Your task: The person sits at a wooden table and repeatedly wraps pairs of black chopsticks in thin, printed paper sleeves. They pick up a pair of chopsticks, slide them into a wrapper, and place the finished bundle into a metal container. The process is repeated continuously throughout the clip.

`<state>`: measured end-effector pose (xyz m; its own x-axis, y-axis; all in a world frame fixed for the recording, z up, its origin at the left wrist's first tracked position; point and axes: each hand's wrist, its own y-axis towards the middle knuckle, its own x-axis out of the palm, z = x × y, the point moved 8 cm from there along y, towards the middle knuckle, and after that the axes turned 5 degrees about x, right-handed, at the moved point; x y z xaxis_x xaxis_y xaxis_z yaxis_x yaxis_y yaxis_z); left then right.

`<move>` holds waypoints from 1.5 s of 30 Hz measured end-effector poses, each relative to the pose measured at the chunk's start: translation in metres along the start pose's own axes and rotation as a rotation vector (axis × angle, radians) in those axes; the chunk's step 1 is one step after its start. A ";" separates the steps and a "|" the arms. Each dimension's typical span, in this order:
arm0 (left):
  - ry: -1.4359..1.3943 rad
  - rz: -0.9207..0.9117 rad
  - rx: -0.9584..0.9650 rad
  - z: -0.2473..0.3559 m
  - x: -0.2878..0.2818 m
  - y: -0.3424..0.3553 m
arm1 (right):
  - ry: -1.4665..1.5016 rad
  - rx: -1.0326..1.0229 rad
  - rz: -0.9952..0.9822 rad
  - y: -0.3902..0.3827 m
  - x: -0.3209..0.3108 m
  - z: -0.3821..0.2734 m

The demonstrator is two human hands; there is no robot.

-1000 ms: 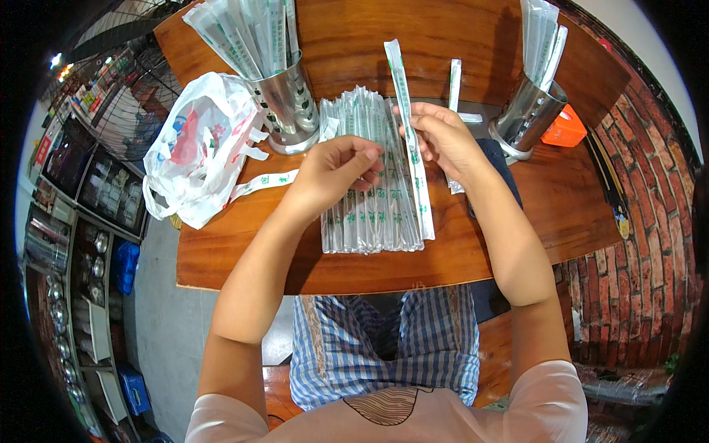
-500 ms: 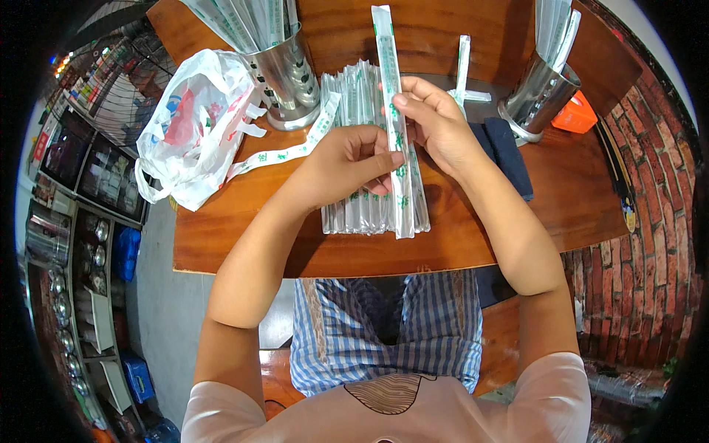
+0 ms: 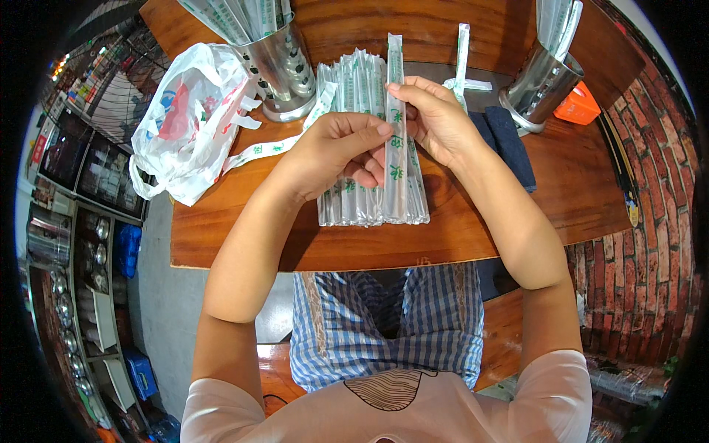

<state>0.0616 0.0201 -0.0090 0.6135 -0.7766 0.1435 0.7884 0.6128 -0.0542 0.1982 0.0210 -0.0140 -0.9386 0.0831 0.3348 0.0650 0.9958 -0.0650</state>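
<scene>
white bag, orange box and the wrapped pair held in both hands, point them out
white bag (image 3: 185,125), head view, on its crumpled middle
orange box (image 3: 578,105), head view, on its top face
wrapped pair (image 3: 395,66), head view, on its upper end

A glossy varnished wooden table (image 3: 473,244) is seen; clear shiny plastic sleeves (image 3: 369,148), 2 polished metal holders (image 3: 284,66), a thin crinkled plastic bag (image 3: 185,125) and rough brick (image 3: 650,221) are shown.

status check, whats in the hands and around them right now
Left hand and right hand both pinch one wrapped chopstick pair. Held over the sheet of joined packets on the table. Nothing between the hands.
</scene>
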 end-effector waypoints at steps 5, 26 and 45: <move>-0.004 -0.011 -0.027 -0.003 -0.004 -0.001 | 0.024 0.030 -0.002 0.000 0.002 0.003; -0.029 0.357 0.307 0.017 -0.053 0.005 | -0.350 -1.426 0.783 -0.148 -0.065 -0.197; -0.054 0.380 0.294 0.015 -0.054 0.008 | -1.106 -0.801 0.766 -0.049 -0.071 -0.169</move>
<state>0.0343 0.0692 -0.0024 0.8462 -0.4858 0.2190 0.4578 0.8731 0.1677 0.3192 -0.0276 0.1238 -0.3484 0.8494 -0.3964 0.4443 0.5220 0.7281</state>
